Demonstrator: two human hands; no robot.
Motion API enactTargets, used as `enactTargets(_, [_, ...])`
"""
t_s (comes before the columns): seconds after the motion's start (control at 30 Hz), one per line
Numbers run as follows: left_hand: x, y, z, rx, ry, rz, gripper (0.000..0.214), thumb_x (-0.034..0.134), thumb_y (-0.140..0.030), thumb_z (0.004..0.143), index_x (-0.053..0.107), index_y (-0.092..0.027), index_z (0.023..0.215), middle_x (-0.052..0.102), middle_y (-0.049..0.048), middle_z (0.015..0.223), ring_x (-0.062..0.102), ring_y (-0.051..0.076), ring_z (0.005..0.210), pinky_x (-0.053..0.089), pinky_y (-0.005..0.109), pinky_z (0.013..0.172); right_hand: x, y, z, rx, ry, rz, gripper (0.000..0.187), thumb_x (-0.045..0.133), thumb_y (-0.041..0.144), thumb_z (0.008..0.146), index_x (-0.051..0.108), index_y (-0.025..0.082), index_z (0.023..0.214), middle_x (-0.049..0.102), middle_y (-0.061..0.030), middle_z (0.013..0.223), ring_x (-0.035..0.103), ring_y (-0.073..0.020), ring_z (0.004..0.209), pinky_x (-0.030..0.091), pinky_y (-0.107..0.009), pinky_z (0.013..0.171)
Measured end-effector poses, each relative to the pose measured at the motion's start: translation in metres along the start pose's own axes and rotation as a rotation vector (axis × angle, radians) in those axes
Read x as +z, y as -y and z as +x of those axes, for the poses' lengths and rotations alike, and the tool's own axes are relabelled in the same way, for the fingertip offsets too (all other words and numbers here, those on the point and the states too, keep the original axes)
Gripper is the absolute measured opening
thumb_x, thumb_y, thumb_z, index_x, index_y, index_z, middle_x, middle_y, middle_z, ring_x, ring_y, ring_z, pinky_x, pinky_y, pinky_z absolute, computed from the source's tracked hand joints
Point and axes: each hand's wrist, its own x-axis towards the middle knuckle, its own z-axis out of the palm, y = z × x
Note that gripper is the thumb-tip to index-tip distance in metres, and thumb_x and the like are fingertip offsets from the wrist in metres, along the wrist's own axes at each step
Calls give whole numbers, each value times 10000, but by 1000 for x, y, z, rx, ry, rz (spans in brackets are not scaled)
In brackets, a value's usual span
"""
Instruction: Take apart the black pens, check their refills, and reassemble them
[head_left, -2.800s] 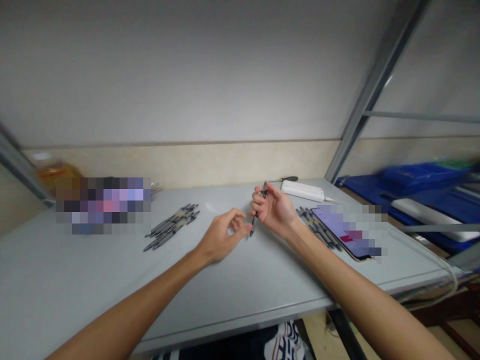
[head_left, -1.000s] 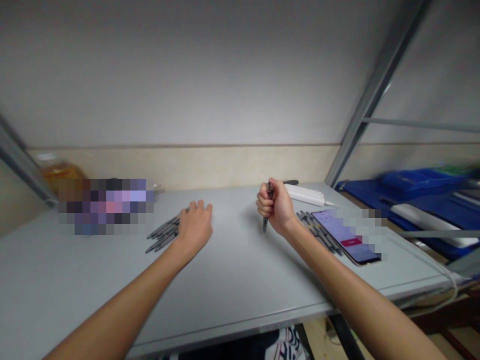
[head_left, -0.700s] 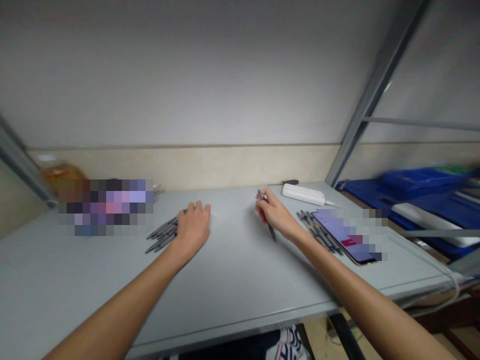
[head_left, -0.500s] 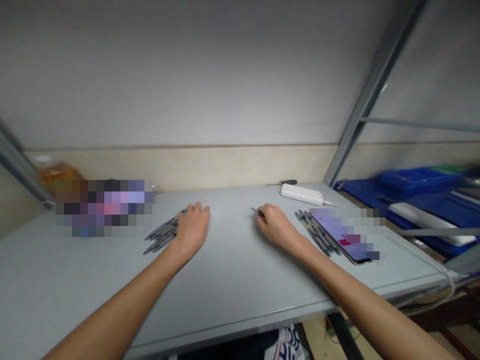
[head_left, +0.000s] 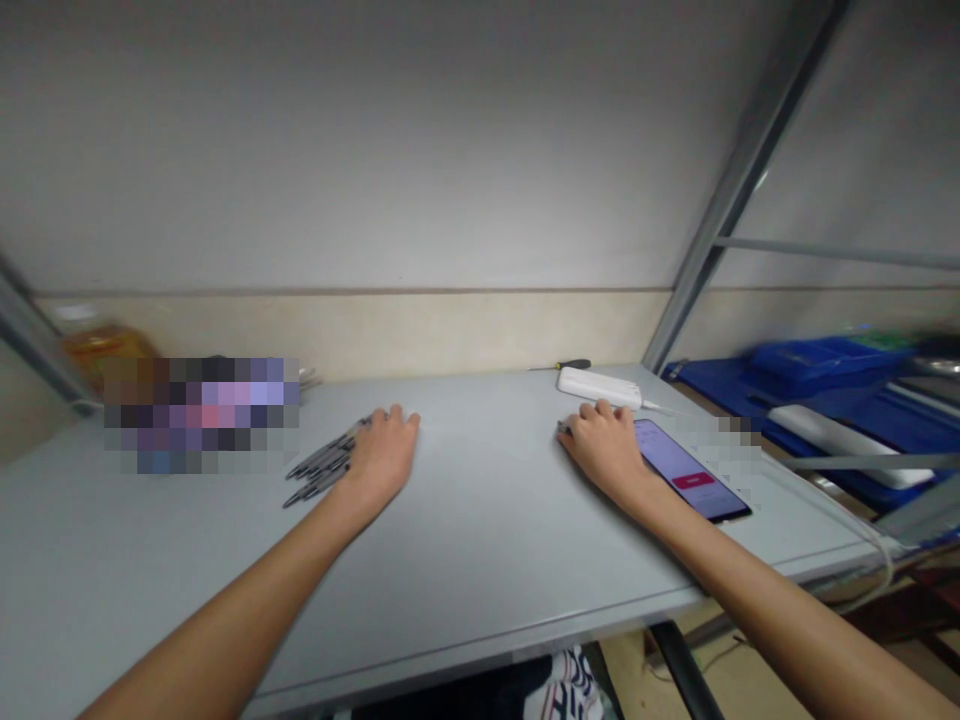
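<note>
My left hand (head_left: 384, 445) lies palm down at the right end of a bundle of grey pens (head_left: 322, 465), its fingers stretched out and slightly apart over their ends. To the right, my right hand (head_left: 606, 448) is curled low over the table, closed on a pen (head_left: 562, 428) whose end pokes out by the thumb. The rest of that pen is hidden under the palm. Just beyond the right wrist lies a smartphone (head_left: 690, 470) with a lit screen. The other pens beside the phone are covered by my right hand.
A white power strip (head_left: 598, 386) with a cable and a screwdriver (head_left: 574, 365) lie at the back of the grey table (head_left: 465, 540). At the left stand a bottle of amber liquid (head_left: 105, 350) and a blurred-out item. Blue trays (head_left: 817, 365) are beyond the metal frame at right.
My right hand has moved right with the pen, from the middle of the table to the pens beside the phone, now covering them. The left hand stays in place.
</note>
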Motion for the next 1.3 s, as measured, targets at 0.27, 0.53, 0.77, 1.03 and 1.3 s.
enactTargets(0.27, [3,1,1,22,-16,9,407,316,2,764,545,-132,1073,544,154,1038,496,260,980,451,357,739,11,-35,-9,13,-10,41,292,508,391,833,678,154,838,640,-122,867,497,-283,891,270,-389,736])
enactTargets(0.53, [6,2,3,43,3,-28,406,322,8,774,540,-144,1080,571,146,1029,509,244,1004,416,373,822,20,-43,-10,8,-25,168,276,539,433,808,660,185,824,649,-77,839,521,-253,869,254,-374,739])
enactTargets(0.77, [6,-1,3,37,-40,-47,409,360,31,722,526,-121,1063,579,143,975,544,243,955,415,346,809,14,-41,-9,13,19,185,238,525,396,822,661,204,856,649,-73,852,538,-254,875,258,-370,750])
enactTargets(1.03, [6,1,3,41,-43,-67,336,336,-8,774,563,-104,1002,593,141,946,562,229,915,414,334,806,14,-40,-8,0,11,211,193,545,352,817,656,210,886,656,-58,838,563,-232,854,249,-352,737])
enactTargets(1.3, [9,-3,4,73,-62,-142,354,364,2,744,575,-127,998,608,132,979,555,233,964,422,343,816,3,-15,-7,-30,-38,279,246,521,366,829,653,180,922,646,-90,875,551,-237,856,262,-367,772])
